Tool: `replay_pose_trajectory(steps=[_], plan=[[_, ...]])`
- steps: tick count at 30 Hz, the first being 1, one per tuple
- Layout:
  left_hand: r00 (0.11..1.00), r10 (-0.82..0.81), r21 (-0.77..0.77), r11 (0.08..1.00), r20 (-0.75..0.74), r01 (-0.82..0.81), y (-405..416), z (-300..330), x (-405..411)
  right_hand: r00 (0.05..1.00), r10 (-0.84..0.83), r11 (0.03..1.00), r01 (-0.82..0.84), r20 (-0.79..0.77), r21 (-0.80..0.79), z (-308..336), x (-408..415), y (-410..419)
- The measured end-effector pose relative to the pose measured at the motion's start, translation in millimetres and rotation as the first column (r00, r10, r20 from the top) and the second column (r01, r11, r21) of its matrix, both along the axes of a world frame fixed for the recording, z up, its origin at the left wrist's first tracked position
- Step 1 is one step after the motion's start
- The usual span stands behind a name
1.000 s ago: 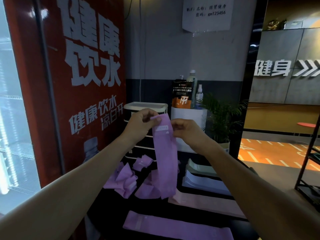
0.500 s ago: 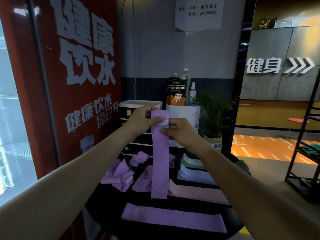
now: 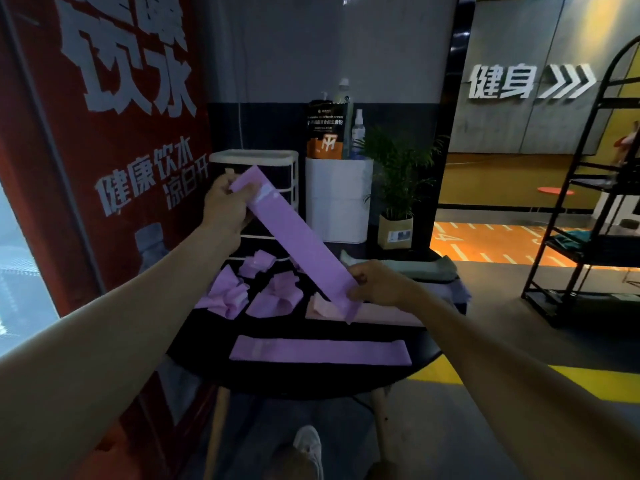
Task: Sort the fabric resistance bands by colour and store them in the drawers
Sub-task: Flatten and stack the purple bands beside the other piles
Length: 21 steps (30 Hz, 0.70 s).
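I hold a purple fabric band [image 3: 298,233] stretched on a slant above the black round table [image 3: 294,379]. My left hand [image 3: 225,206] grips its upper end and my right hand [image 3: 377,285] pinches its lower end. Flat on the table lie another purple band [image 3: 320,351] near the front edge and a pale pink band [image 3: 381,311] under my right hand. Folded purple bands [image 3: 225,297] sit in loose bundles at the left. Green and grey-blue bands [image 3: 415,268] are stacked at the right rear. A white drawer unit [image 3: 277,168] stands behind the table.
A red drinks fridge [image 3: 104,150] flanks the table on the left. Behind are a white box [image 3: 339,199] with bottles and a pouch on top, and a potted plant [image 3: 398,188]. A black metal shelf [image 3: 588,220] stands at the right. My shoe [image 3: 308,448] shows below.
The band hung straight down from both hands at its top. My right hand has slid down to its lower end and pulled it out to the right, so it now slants. The view tilted down.
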<state>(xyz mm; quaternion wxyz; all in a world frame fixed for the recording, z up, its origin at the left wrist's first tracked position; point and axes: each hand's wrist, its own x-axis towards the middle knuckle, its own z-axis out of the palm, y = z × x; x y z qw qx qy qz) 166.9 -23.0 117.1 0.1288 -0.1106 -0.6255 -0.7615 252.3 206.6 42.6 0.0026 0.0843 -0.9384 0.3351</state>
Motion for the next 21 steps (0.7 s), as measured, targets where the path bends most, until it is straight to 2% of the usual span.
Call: replay_pose_trajectory(steps=[4, 7, 10, 13, 16, 19, 21], plan=[[0.993, 0.035, -0.001, 0.999, 0.113, -0.035, -14, -37, 5, 0.991, -0.136, 0.990, 0.136, 0.007, 0.036, -22, 15, 18], [0.973, 0.089, -0.021, 0.996, 0.212, -0.086, -22, -70, 11, 0.961, -0.268, 0.952, 0.274, 0.067, -0.136, -39, 28, 27], [0.949, 0.102, -0.038, 0.995, 0.298, -0.095, -29, -103, 22, 0.903, -0.361, 0.813, 0.426, 0.231, -0.397, -58, 36, 30], [0.922, 0.108, -0.090, 0.993, 0.372, -0.080, -36, -134, 31, 0.837, -0.462, 0.667, 0.546, 0.294, -0.506, -72, 40, 33], [0.921, 0.193, -0.287, 0.953, 0.339, -0.094, -41, -159, 34, 0.788, -0.552, 0.648, 0.611, 0.272, -0.456, -86, 39, 39], [0.935, 0.279, -0.557, 0.822, 0.217, -0.116, -43, -177, 40, 0.736, -0.667, 0.693, 0.670, 0.116, -0.267, -95, 40, 36], [0.943, 0.296, -0.666, 0.735, 0.152, -0.124, -43, -183, 45, 0.716, -0.697, 0.697, 0.691, 0.048, -0.193, -100, 41, 32]])
